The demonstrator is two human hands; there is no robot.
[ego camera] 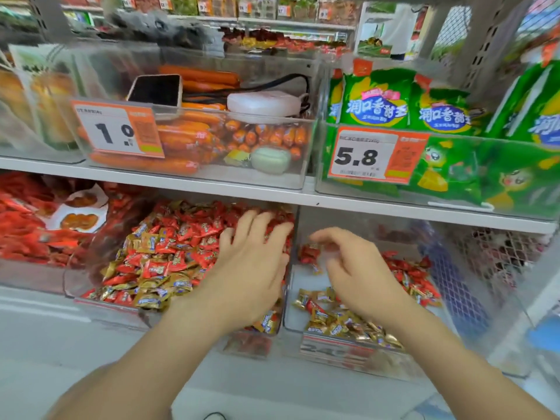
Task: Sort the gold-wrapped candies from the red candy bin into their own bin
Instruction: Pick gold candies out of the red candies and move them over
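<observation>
A clear bin [91, 301] on the lower shelf holds a heap of red candies [188, 234] mixed with gold-wrapped candies [151, 286]. My left hand [254, 262] lies palm down over the right part of that heap, fingers spread and straight. To the right stands a second clear bin [292, 313] with a pile of gold-wrapped candies [342, 322] at its front and some red ones [406, 268] at the back. My right hand [354, 268] hovers over this bin, fingers loosely curled and blurred; nothing shows in it.
The shelf above [333, 204] carries a clear bin of orange sausages [194, 134] with a 1.0 price tag and a bin of green snack packs [375, 98] tagged 5.8. Red snack packets [27, 225] fill the bin at lower left. A metal mesh panel [497, 256] closes the right side.
</observation>
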